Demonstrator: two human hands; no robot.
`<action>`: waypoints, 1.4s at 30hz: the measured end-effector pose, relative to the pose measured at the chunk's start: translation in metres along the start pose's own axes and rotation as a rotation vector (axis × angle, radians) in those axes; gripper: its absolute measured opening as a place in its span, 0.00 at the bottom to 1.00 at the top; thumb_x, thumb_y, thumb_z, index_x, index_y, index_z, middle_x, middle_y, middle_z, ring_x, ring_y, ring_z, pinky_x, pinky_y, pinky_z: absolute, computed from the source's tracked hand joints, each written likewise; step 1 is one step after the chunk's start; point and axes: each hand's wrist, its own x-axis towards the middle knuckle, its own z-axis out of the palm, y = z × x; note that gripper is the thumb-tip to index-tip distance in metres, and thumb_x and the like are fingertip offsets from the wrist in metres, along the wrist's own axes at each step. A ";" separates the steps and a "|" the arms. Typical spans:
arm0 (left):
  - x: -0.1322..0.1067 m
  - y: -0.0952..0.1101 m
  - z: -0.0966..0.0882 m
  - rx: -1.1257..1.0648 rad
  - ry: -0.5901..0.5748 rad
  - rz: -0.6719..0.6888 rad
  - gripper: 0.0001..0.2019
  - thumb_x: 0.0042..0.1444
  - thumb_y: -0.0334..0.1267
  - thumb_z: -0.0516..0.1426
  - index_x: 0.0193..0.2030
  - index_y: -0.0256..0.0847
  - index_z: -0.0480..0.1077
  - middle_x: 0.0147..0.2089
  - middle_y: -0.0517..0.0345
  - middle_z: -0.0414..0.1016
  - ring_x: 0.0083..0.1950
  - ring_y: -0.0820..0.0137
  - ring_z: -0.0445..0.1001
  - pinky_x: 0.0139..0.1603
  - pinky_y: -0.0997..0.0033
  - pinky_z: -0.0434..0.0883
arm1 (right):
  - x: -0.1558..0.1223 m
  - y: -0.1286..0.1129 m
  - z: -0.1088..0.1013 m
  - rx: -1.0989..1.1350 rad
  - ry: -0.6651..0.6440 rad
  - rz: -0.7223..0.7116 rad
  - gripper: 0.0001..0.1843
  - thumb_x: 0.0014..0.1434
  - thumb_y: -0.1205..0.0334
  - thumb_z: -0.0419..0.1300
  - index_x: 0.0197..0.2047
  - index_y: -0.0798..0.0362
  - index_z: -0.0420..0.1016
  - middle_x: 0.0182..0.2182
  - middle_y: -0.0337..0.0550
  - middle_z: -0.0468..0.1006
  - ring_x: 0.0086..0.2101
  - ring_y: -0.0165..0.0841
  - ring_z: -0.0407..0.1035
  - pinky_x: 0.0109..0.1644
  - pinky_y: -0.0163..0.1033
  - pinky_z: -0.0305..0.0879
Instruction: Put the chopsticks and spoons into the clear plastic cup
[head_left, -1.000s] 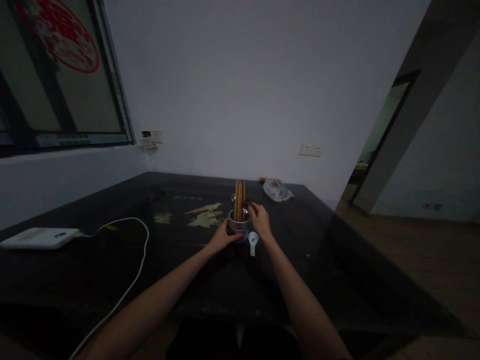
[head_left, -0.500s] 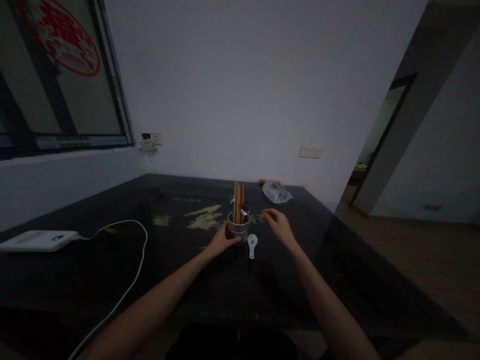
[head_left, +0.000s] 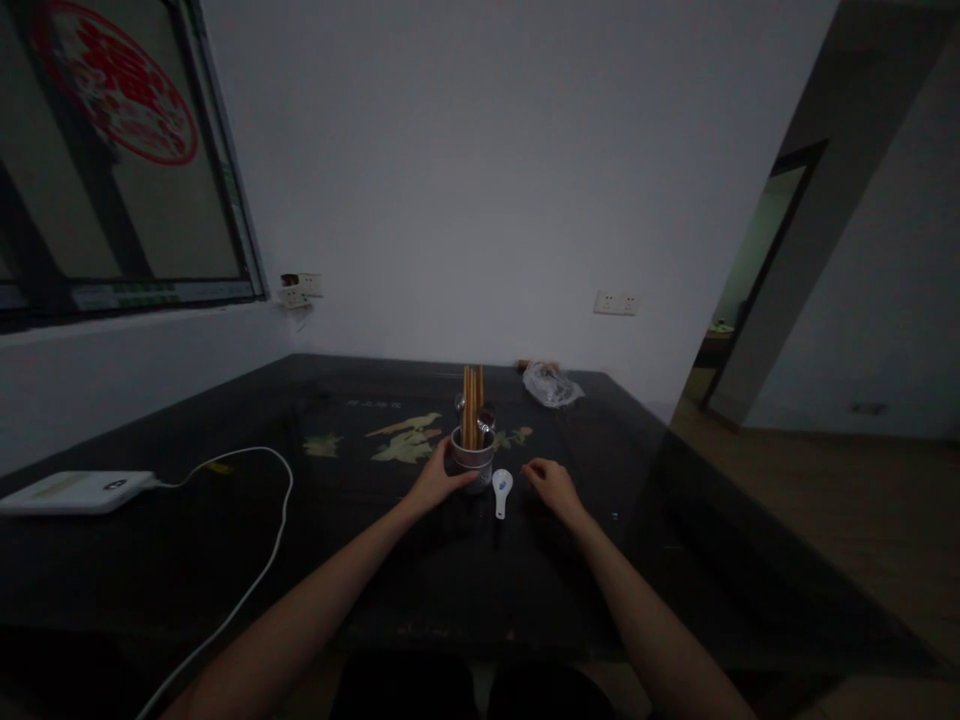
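Observation:
My left hand [head_left: 436, 482] is wrapped round the left side of a grey metal utensil holder [head_left: 474, 460] that stands upright on the table. Wooden chopsticks [head_left: 472, 405] rise from the holder, with a shiny metal spoon [head_left: 486, 417] leaning at their right and another metal spoon [head_left: 460, 402] at their left. Just right of the holder's base lies a white soup spoon [head_left: 502, 492] with a blue mark, its handle toward me. My right hand [head_left: 553, 487] is low over the table, right of that spoon and apart from it. Its fingers are curled together, and nothing shows in them.
The dark table [head_left: 420, 590] bears a painted bird-and-leaf pattern. A white power bank [head_left: 79, 492] with a white cable [head_left: 279, 530] lies at the left. Near the back edge sits a crumpled clear plastic bag [head_left: 551, 386]. Wall sockets [head_left: 616, 303] are behind it.
My right hand has come down and nearer to me, from beside the holder's rim to the right of the white spoon. My left hand keeps its hold; the view has shifted slightly.

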 end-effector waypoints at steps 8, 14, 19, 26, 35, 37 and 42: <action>0.005 0.015 -0.010 0.030 0.139 0.033 0.37 0.46 0.44 0.64 0.61 0.44 0.55 0.61 0.45 0.62 0.63 0.58 0.61 0.59 0.57 0.63 | -0.003 -0.001 0.001 -0.060 -0.004 -0.001 0.12 0.57 0.58 0.55 0.32 0.51 0.79 0.28 0.44 0.80 0.28 0.33 0.71 0.29 0.33 0.55; 0.006 0.031 -0.016 0.068 0.221 0.105 0.26 0.54 0.48 0.58 0.58 0.43 0.59 0.57 0.47 0.65 0.59 0.62 0.64 0.57 0.61 0.64 | -0.005 -0.002 0.003 -0.041 0.022 -0.010 0.10 0.56 0.59 0.57 0.31 0.50 0.79 0.28 0.44 0.80 0.29 0.34 0.72 0.30 0.33 0.56; 0.003 0.050 -0.027 0.260 0.308 0.292 0.18 0.59 0.46 0.53 0.53 0.42 0.64 0.54 0.50 0.66 0.57 0.64 0.65 0.57 0.62 0.64 | -0.005 -0.002 0.002 -0.052 -0.005 -0.006 0.09 0.56 0.59 0.56 0.33 0.50 0.78 0.29 0.44 0.80 0.30 0.34 0.72 0.30 0.33 0.56; -0.009 0.089 -0.013 0.485 0.254 0.441 0.11 0.61 0.39 0.50 0.47 0.42 0.68 0.46 0.53 0.70 0.49 0.66 0.69 0.51 0.65 0.67 | -0.005 -0.003 -0.001 -0.116 -0.005 0.009 0.09 0.57 0.60 0.56 0.33 0.50 0.78 0.29 0.44 0.80 0.30 0.35 0.73 0.29 0.33 0.55; -0.011 0.102 0.064 1.028 -0.381 0.277 0.11 0.61 0.40 0.48 0.43 0.42 0.70 0.41 0.53 0.75 0.40 0.65 0.75 0.42 0.68 0.70 | -0.006 -0.010 -0.006 -0.178 -0.074 0.073 0.10 0.58 0.60 0.56 0.37 0.50 0.79 0.35 0.44 0.81 0.36 0.35 0.74 0.32 0.32 0.57; -0.005 0.097 0.077 1.175 -0.343 0.166 0.12 0.61 0.39 0.48 0.45 0.41 0.69 0.42 0.49 0.76 0.42 0.62 0.76 0.42 0.65 0.71 | -0.007 -0.012 -0.008 -0.211 -0.095 0.088 0.11 0.58 0.59 0.55 0.39 0.50 0.78 0.37 0.45 0.81 0.38 0.35 0.74 0.33 0.32 0.57; 0.002 0.087 0.090 1.323 -0.339 0.019 0.12 0.60 0.38 0.49 0.47 0.37 0.68 0.41 0.42 0.76 0.45 0.55 0.76 0.41 0.60 0.72 | -0.009 -0.018 -0.011 -0.231 -0.112 0.103 0.11 0.59 0.59 0.54 0.40 0.49 0.78 0.38 0.45 0.81 0.39 0.35 0.74 0.35 0.32 0.58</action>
